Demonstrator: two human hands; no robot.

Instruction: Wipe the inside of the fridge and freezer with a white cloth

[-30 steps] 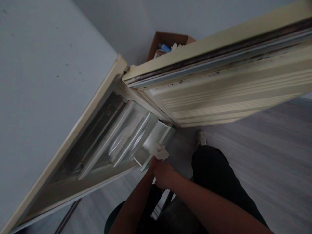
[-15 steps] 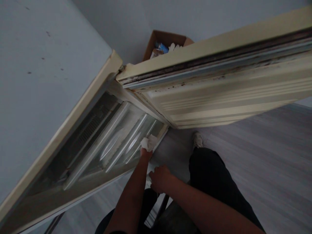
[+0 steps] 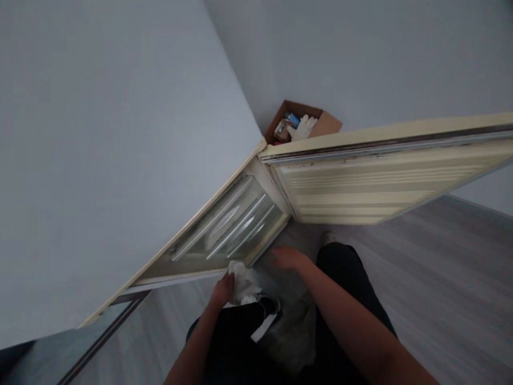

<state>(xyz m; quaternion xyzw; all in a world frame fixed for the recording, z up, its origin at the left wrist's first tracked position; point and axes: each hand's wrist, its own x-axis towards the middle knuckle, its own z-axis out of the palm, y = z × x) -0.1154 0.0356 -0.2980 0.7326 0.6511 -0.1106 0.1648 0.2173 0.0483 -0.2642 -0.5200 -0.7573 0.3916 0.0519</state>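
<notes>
My left hand grips a crumpled white cloth, which hangs between my knees and the fridge's front edge. Behind it, the open fridge compartment holds clear plastic drawers with long pale ridges. My right hand is over the floor, just right of the compartment's lower corner. Its fingers point left, loosely stretched and slightly blurred, with nothing visible in them. The cream fridge door stands wide open on the right, with dark stains along its gasket.
A cardboard box with a white glove and a blue can stands behind the door hinge, near the wall. The fridge's pale side fills the left. My shoe rests on the grey wood-look floor.
My left hand has drawn the cloth out of the compartment, down towards my knees. My right hand has moved up and right, its fingers loosening. The view has shifted back, showing more of the box.
</notes>
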